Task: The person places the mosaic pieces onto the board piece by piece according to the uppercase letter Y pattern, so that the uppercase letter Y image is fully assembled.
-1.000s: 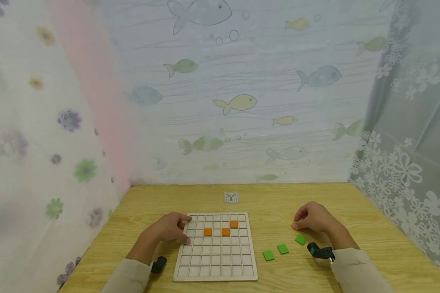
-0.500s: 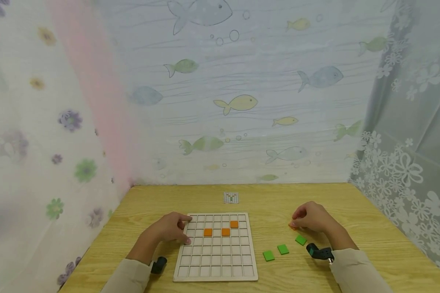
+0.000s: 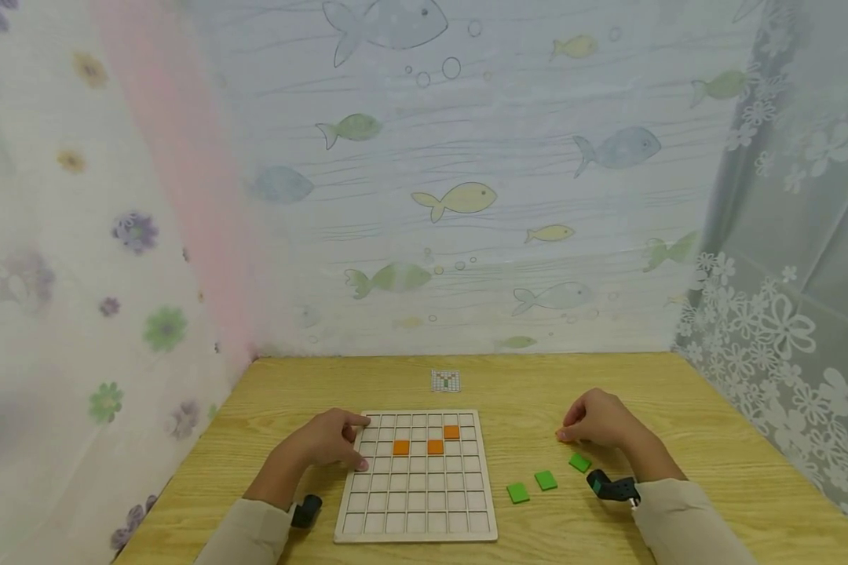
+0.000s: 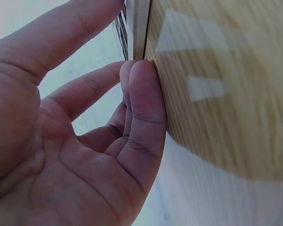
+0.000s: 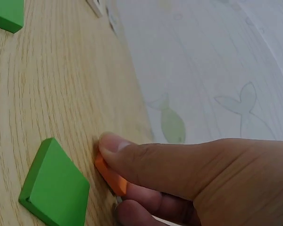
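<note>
While right hand (image 3: 599, 421) pinches an orange tile (image 5: 112, 176) between thumb and fingers, near one green tile (image 5: 59, 186) on the table (image 3: 537, 384), left hand (image 3: 330, 439) rests thumb and fingertips at left edge of the grid board (image 3: 415, 502). Three orange tiles (image 3: 434, 447) seated in its cells; two more green tiles (image 3: 517, 493) lie off its right side.

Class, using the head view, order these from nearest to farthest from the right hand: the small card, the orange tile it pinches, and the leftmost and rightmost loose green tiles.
1. Orange tile: pinched in the right hand.
2. Rightmost green tile: just on the hand's near side.
3. Leftmost green tile: right of the board.
4. Small card: beyond the board's far edge.
</note>
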`<state>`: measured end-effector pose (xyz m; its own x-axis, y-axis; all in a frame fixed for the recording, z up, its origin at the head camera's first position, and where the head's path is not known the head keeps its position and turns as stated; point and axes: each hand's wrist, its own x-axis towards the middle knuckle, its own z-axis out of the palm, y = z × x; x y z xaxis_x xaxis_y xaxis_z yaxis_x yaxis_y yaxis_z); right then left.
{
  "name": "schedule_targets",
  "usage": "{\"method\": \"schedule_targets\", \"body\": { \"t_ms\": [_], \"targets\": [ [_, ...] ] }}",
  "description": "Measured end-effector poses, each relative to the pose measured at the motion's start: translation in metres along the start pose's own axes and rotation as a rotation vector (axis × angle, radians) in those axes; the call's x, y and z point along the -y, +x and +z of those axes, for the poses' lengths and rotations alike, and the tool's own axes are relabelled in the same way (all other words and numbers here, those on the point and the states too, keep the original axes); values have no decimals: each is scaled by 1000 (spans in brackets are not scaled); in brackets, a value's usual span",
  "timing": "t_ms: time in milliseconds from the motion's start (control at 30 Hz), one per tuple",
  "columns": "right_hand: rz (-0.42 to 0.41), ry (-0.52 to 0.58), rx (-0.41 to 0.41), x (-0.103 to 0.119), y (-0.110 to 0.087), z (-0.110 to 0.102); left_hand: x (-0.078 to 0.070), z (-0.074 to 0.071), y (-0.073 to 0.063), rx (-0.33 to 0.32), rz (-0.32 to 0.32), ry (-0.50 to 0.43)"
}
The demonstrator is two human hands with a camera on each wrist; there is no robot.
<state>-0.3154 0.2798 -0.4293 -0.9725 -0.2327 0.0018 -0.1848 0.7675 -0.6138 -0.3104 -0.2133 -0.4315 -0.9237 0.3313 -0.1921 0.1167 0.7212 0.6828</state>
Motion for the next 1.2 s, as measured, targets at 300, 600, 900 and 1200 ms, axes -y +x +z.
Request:
{"method": "schedule_targets", "body": {
  "t_ms": [300,600,900,1200],
  "targets": [
    [-3,-35,-14,5,5,2,0,0,-1,0,-9,-11],
    [-10,-33,-29,16,12,5,1,0,1,21,10,-39],
    [-46,-1,-18,25,22,11,3,0,0,28,7,-33],
    [-59,37,-18,49,27,16,0,0,-1,24,15,-54]
  ]
}}
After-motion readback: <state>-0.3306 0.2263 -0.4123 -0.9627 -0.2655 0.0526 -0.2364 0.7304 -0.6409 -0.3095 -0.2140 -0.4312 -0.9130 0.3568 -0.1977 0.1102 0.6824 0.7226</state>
